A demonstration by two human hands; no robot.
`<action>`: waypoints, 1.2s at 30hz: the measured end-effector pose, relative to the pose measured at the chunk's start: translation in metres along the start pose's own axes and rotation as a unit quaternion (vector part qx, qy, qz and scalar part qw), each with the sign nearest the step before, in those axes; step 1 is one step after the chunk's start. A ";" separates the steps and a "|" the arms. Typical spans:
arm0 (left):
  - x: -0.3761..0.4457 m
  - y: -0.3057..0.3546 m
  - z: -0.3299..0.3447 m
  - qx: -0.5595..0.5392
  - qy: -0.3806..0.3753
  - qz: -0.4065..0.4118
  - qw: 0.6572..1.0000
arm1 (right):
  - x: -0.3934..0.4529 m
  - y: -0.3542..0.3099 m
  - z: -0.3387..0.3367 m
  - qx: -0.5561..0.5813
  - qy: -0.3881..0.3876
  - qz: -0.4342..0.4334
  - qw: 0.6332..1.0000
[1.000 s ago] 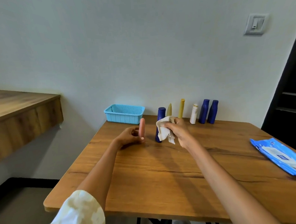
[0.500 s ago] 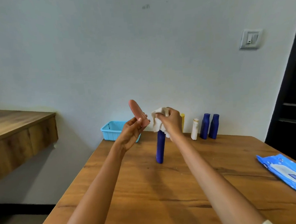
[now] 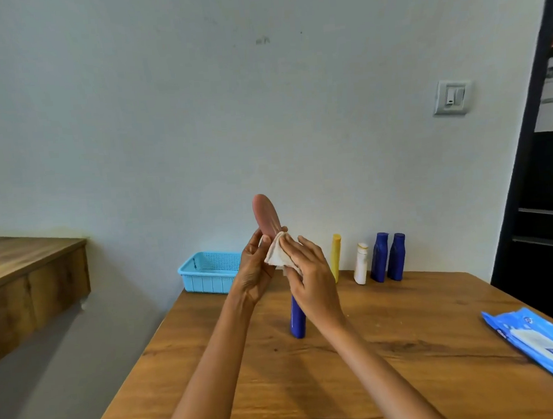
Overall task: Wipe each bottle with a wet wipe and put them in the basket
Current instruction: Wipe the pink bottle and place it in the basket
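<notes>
My left hand (image 3: 254,272) grips a pink bottle (image 3: 265,215) by its lower end and holds it raised above the table, tilted slightly left. My right hand (image 3: 308,277) holds a crumpled white wet wipe (image 3: 277,254) against the bottle's lower part. Beneath my hands a dark blue bottle (image 3: 297,319) stands upright on the table, its top hidden by my right hand. A light blue basket (image 3: 208,273) sits at the table's far left corner by the wall.
Along the wall stand a yellow bottle (image 3: 335,257), a small white bottle (image 3: 361,264) and two dark blue bottles (image 3: 387,257). A blue wet-wipe pack (image 3: 540,343) lies at the table's right edge. A wooden counter (image 3: 30,276) juts out on the left.
My left hand lifted the pink bottle up off the table. My right hand brought the wipe over and pressed it onto the bottle.
</notes>
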State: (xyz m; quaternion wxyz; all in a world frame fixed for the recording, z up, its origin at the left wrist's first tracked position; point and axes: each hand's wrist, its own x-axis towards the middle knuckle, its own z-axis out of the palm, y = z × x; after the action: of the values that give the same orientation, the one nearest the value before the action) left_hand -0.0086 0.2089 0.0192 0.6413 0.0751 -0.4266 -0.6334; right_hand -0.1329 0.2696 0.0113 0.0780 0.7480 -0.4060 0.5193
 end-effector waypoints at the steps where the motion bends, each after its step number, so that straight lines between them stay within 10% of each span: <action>1: 0.000 -0.002 0.000 0.000 0.001 0.002 1.000 | 0.002 0.003 0.000 -0.004 -0.001 -0.002 1.000; 36: 0.003 -0.009 0.002 0.018 -0.020 0.006 1.000 | 0.021 0.022 0.015 -0.030 0.070 -0.069 0.995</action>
State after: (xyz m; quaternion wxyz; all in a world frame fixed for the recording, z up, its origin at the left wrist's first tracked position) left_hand -0.0172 0.2053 0.0157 0.6350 0.0715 -0.4509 -0.6231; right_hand -0.1344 0.2364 0.0155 0.1641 0.7331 -0.3623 0.5517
